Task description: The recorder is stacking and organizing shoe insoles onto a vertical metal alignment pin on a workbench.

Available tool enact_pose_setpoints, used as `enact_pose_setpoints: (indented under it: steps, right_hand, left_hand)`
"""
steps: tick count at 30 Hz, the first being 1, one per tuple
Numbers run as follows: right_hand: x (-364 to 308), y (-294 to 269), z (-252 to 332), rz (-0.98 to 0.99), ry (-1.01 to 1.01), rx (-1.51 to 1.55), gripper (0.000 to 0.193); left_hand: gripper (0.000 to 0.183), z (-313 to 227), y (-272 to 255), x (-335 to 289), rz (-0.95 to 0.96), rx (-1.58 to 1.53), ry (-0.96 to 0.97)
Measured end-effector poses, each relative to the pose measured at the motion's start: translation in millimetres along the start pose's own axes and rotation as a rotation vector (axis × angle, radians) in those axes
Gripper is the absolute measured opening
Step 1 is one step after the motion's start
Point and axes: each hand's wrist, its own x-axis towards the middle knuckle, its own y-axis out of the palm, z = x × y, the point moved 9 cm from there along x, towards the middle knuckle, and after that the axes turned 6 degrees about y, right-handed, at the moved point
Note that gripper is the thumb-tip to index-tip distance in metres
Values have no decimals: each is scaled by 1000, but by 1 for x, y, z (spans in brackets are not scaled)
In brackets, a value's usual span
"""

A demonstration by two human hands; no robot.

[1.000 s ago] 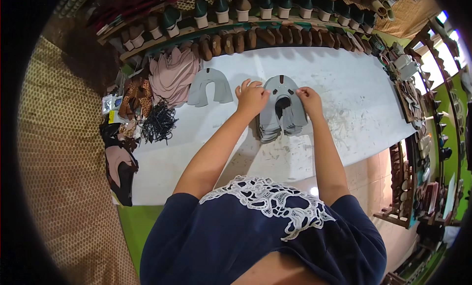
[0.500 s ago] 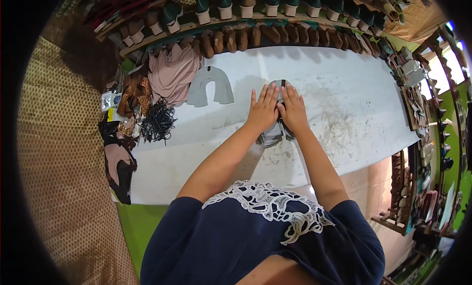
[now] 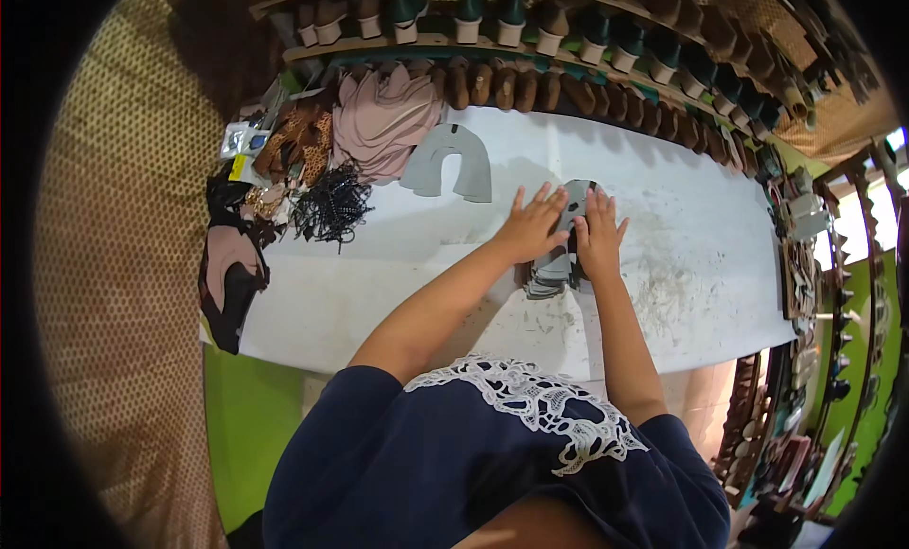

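Both of my hands rest on a stack of grey, curved shoe-upper pieces (image 3: 547, 276) in the middle of the white-covered table. My left hand (image 3: 532, 227) lies on the left side of the stack with its fingers stretched out. On the other side, my right hand (image 3: 598, 237) presses flat with its fingers apart. Between the hands a strip of grey with dark marks shows; the rest of the stack's top is covered. Farther left lies a separate grey U-shaped piece (image 3: 473, 170) with a small dark mark at its top, touched by neither hand.
Pink fabric (image 3: 386, 114) is heaped at the back left, beside a tangle of black strips (image 3: 331, 203) and leopard-print scraps (image 3: 301, 137). Brown shoe lasts (image 3: 578, 97) line the table's back edge, below a shelf of green-and-cream heeled shapes (image 3: 469, 19). Crowded racks stand right.
My hands have drawn slightly apart over the stack, uncovering more of its middle. The whole view has shifted and tilted, while the separate grey piece looks unmoved on the table.
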Motion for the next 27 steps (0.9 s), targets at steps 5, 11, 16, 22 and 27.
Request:
enact_pose_setpoints:
  steps: [5,11,16,22,27]
  right_hand:
    - [-6,-17,78,-152,-206,-12,46]
    - [11,71,145,123,-322,106,29]
    - [36,117,163,224,-217,71,26]
    - [49,129,167,212,-278,-45,14]
    - [47,122,183,187,-343,5,8]
  left_hand:
    - [46,97,-57,-56,-164,34,-398]
    - [34,173,-103,-112,-165,431,-484]
    - [34,196,-110,-123,-109,551,-383]
    - [18,202,-108,-113,63,540,-266]
    - [15,194,-118,-123,-148,682,-98]
